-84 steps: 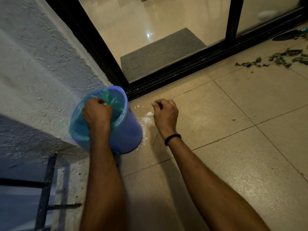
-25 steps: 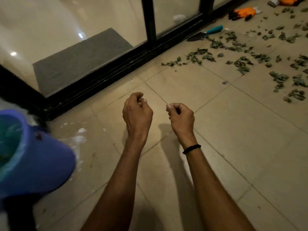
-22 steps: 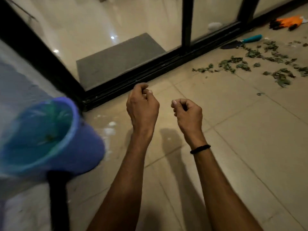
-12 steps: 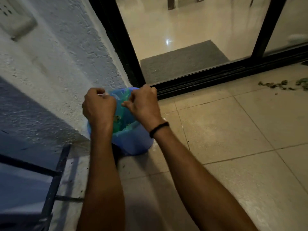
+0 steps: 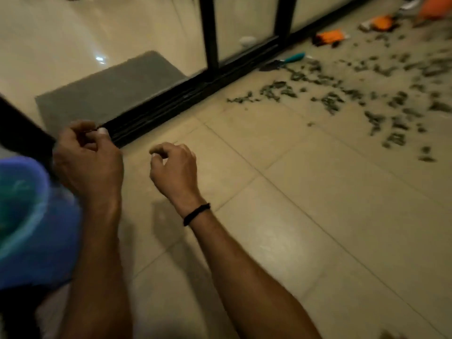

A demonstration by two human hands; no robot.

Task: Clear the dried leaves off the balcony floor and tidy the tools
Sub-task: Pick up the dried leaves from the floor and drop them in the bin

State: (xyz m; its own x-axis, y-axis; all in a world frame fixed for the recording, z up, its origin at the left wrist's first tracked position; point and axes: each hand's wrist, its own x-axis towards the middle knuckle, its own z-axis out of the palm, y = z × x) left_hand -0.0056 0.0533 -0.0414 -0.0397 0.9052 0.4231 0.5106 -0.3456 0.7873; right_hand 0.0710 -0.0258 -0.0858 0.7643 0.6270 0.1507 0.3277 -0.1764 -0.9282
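Dried leaves lie scattered over the beige floor tiles at the upper right. A blue bin with a green liner stands at the left edge. My left hand hovers just right of the bin's rim, fingers loosely curled, nothing visible in it. My right hand, with a black band on the wrist, hangs over bare tiles, also loosely curled and empty. A trowel with a teal handle lies by the door track. Orange gloves lie farther back.
A black sliding-door frame and its track run diagonally behind the hands, with a grey mat inside the room. A second orange glove lies near the top right. The picture is motion-blurred.
Both hands have come away from over the bin's mouth and moved right. The view has swung right, bringing the leaves, trowel and gloves back into sight.
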